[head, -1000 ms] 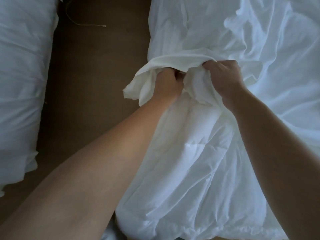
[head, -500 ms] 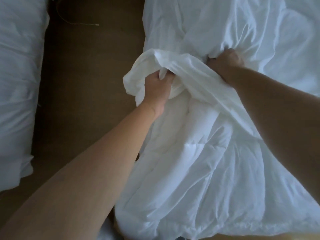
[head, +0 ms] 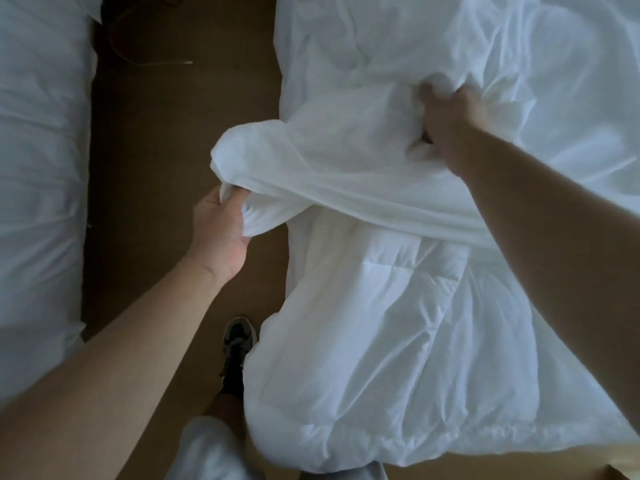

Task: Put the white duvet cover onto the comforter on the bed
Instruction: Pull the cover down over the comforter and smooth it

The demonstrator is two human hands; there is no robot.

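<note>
Nearest, just left of the comforter's (head: 398, 323) near edge, a dark shoe (head: 239, 337) stands on the brown floor (head: 180, 140). The quilted comforter lies bare here and hangs over the side of the bed (head: 294, 36).

Left of the comforter, out over the floor, the left hand (head: 221, 233) curls its fingers round a bunched end of the white duvet cover (head: 346, 174). The cover stretches as a taut band across the comforter to the right hand (head: 446, 123), which clenches a fistful of it on the comforter's far side. The hands are well apart.

The step in hand looks like drawing the cover's opening down over the comforter, and the far part seems already inside. Next the opening likely has to be spread wider than the comforter and pulled toward its near edge without bunching.

Far left of the comforter lie a thin cable (head: 156, 64) and a second white bed (head: 41, 168).
</note>
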